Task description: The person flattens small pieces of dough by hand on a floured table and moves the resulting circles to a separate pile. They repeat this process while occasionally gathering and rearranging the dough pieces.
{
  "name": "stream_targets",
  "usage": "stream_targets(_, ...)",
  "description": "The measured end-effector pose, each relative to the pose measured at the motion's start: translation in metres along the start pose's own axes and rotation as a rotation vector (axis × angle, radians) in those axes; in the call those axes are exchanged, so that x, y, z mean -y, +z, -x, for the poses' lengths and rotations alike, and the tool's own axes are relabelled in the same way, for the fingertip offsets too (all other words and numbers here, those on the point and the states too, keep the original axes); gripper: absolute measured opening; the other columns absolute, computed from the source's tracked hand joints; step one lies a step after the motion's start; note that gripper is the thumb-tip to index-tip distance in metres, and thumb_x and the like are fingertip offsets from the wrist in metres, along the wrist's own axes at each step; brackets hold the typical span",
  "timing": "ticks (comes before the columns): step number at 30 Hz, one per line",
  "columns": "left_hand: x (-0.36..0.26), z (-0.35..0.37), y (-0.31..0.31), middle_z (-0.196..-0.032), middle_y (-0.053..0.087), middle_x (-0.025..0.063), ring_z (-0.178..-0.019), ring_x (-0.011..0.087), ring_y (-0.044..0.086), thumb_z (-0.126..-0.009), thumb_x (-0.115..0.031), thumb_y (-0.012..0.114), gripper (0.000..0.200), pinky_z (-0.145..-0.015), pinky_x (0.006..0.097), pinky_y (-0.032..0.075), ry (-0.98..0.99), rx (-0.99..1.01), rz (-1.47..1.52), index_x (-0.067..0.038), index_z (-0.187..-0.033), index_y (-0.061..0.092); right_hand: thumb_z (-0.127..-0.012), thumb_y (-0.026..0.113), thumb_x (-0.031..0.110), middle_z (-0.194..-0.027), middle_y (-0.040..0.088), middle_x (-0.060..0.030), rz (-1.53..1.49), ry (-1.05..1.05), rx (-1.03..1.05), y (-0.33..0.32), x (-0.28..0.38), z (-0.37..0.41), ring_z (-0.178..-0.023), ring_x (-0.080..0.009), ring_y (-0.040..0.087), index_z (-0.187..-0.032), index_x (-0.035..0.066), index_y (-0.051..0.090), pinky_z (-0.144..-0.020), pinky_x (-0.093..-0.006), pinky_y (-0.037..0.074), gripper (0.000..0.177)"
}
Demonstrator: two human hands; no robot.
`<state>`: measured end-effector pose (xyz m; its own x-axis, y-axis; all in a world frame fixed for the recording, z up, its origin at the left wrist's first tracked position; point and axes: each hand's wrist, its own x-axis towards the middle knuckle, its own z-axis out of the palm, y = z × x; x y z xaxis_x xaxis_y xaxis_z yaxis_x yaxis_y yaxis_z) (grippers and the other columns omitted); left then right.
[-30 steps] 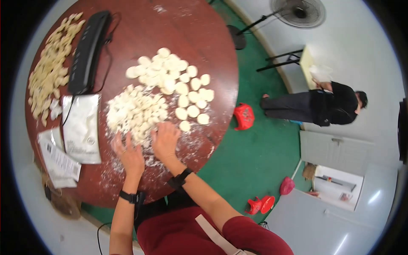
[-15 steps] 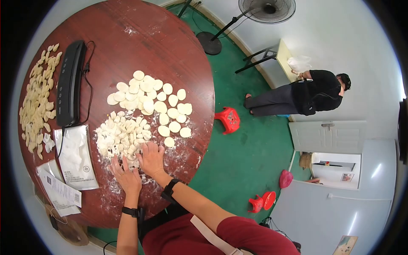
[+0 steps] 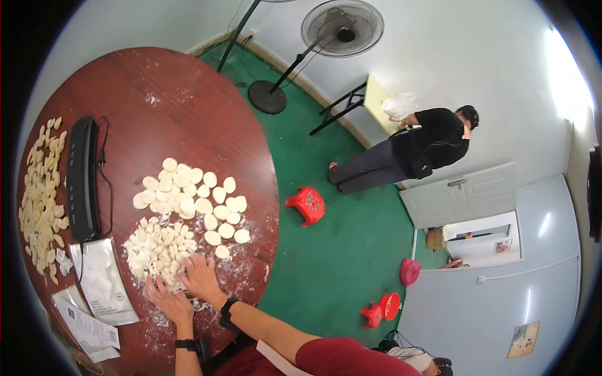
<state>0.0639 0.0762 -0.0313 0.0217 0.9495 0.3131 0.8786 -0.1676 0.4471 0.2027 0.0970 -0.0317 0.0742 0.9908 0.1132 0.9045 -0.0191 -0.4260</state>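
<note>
A floured pile of small dough pieces (image 3: 162,245) lies on the round dark red table (image 3: 182,119). My left hand (image 3: 170,305) rests at the pile's near edge, fingers spread, the fingertips against the pieces. Beside it, my right hand (image 3: 202,279) is also open, its fingers touching the pile's near right side. Neither hand grips anything that I can see. Just beyond the pile lie flattened dough rounds (image 3: 182,191), some overlapping and others set apart toward the right. Loose flour coats the tabletop around my hands.
At the left stand a long black appliance with a cord (image 3: 83,182), many shaped dough pieces (image 3: 41,200) and silver printed bags (image 3: 106,282). A red stool (image 3: 306,205) is right of the table. Another person (image 3: 407,147) stands at a small side table (image 3: 378,106), near a fan (image 3: 342,28).
My view has tilted, so the table and room sit lower and further left. My hands stay open at the pile's near edge. Part of another person now shows at the bottom right.
</note>
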Motion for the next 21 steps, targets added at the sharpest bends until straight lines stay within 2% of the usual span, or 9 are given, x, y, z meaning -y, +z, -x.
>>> stream_targets(2, -0.003, 0.0, -0.002, -0.16, 0.032, 0.0241, -0.149, 0.0448, 0.028, -0.099, -0.032, 0.044, 0.063, -0.123, 0.063, 0.014, -0.013, 0.005, -0.013, -0.004, -0.154, 0.033, -0.094, 0.064, 0.042, -0.126, 0.055, -0.0161, -0.02, 0.031, 0.026, -0.002, 0.001, -0.001, -0.118, -0.0335, 0.05, -0.129, 0.004, 0.055, -0.098, -0.0509, 0.034, 0.053)
stream_targets(3, -0.001, 0.0, -0.001, -0.161, 0.031, 0.0233, -0.149, 0.0434, 0.028, -0.103, -0.037, 0.041, 0.062, -0.123, 0.062, 0.014, -0.006, -0.002, -0.024, -0.004, -0.155, 0.032, -0.095, 0.063, 0.043, -0.127, 0.055, -0.0163, 0.004, 0.052, 0.077, -0.004, 0.002, -0.001, -0.118, -0.0332, 0.05, -0.129, 0.004, 0.055, -0.098, -0.0501, 0.034, 0.053)
stream_targets(6, 0.001, 0.002, 0.001, -0.161, 0.031, 0.0235, -0.15, 0.0425, 0.028, -0.105, -0.042, 0.038, 0.064, -0.123, 0.0617, 0.014, -0.012, -0.006, -0.02, -0.004, -0.156, 0.031, -0.095, 0.063, 0.043, -0.127, 0.054, -0.0163, -0.005, 0.042, -0.002, -0.006, 0.005, -0.004, -0.118, -0.033, 0.049, -0.129, 0.004, 0.054, -0.098, -0.0498, 0.034, 0.052)
stream_targets(10, 0.003, 0.002, 0.002, -0.161, 0.03, 0.0243, -0.15, 0.0433, 0.027, -0.106, -0.044, 0.036, 0.066, -0.124, 0.0601, 0.014, -0.032, -0.01, -0.015, -0.003, -0.156, 0.031, -0.098, 0.059, 0.044, -0.127, 0.054, -0.0169, -0.005, 0.074, 0.0, -0.014, 0.008, -0.005, -0.119, -0.0316, 0.049, -0.13, 0.004, 0.054, -0.101, -0.0492, 0.033, 0.051)
stream_targets(14, 0.009, 0.004, 0.006, -0.16, 0.032, 0.0246, -0.149, 0.0426, 0.029, -0.107, -0.044, 0.035, 0.064, -0.123, 0.0584, 0.016, -0.063, -0.062, -0.015, -0.002, -0.155, 0.034, -0.098, 0.061, 0.034, -0.119, 0.053, -0.0177, -0.15, 0.05, -0.143, -0.019, 0.003, -0.003, -0.115, -0.0346, 0.05, -0.126, 0.004, 0.051, -0.099, -0.0494, 0.035, 0.042)
stream_targets(16, 0.014, 0.004, 0.005, -0.158, 0.035, 0.0249, -0.146, 0.0416, 0.032, -0.109, -0.042, 0.033, 0.062, -0.121, 0.0566, 0.02, -0.126, -0.128, 0.255, 0.001, -0.153, 0.036, -0.098, 0.062, 0.029, -0.117, 0.053, -0.0183, -0.209, 0.03, -0.182, -0.017, -0.002, -0.007, -0.113, -0.0363, 0.05, -0.124, 0.004, 0.05, -0.097, -0.0496, 0.037, 0.038)
stream_targets(17, 0.016, 0.006, 0.005, -0.153, 0.041, 0.0249, -0.142, 0.041, 0.037, -0.11, -0.039, 0.031, 0.059, -0.119, 0.0538, 0.024, -0.089, -0.192, 0.282, 0.004, -0.15, 0.039, -0.098, 0.062, 0.024, -0.114, 0.052, -0.0193, -0.273, 0.022, -0.202, -0.016, -0.003, -0.006, -0.11, -0.0384, 0.05, -0.122, 0.003, 0.05, -0.095, -0.05, 0.038, 0.035)
stream_targets(21, 0.022, 0.011, -0.003, -0.145, 0.047, 0.0254, -0.136, 0.0423, 0.039, -0.108, -0.03, 0.036, 0.051, -0.116, 0.0549, 0.026, -0.168, -0.159, 0.429, 0.006, -0.144, 0.045, -0.097, 0.061, 0.016, -0.108, 0.051, -0.022, -0.393, -0.001, -0.286, -0.014, -0.004, -0.005, -0.102, -0.0428, 0.051, -0.119, -0.001, 0.05, -0.088, -0.0506, 0.042, 0.03)
